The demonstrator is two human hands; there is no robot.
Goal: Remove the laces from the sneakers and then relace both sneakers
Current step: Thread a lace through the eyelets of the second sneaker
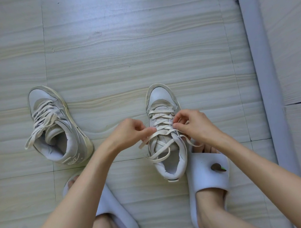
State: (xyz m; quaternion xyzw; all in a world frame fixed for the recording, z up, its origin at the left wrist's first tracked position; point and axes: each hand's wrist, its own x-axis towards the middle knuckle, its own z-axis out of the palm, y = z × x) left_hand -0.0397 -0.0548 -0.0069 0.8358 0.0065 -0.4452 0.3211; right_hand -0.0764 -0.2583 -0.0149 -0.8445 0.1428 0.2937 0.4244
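Two white high-top sneakers stand on the tiled floor. The right sneaker sits upright in front of me, toe pointing away, its flat white lace threaded through the eyelets with loose ends draped over the collar. My left hand pinches the lace at the sneaker's left side, about halfway up the lacing. My right hand pinches the lace on the right side at the same height. The left sneaker stands apart at the left, laced, with loose ends hanging off its near side.
My feet in white slides rest on the floor: one slide at lower centre, another slide touching the right sneaker's heel side. A pale wall skirting runs along the right edge. Open tile floor lies beyond the sneakers.
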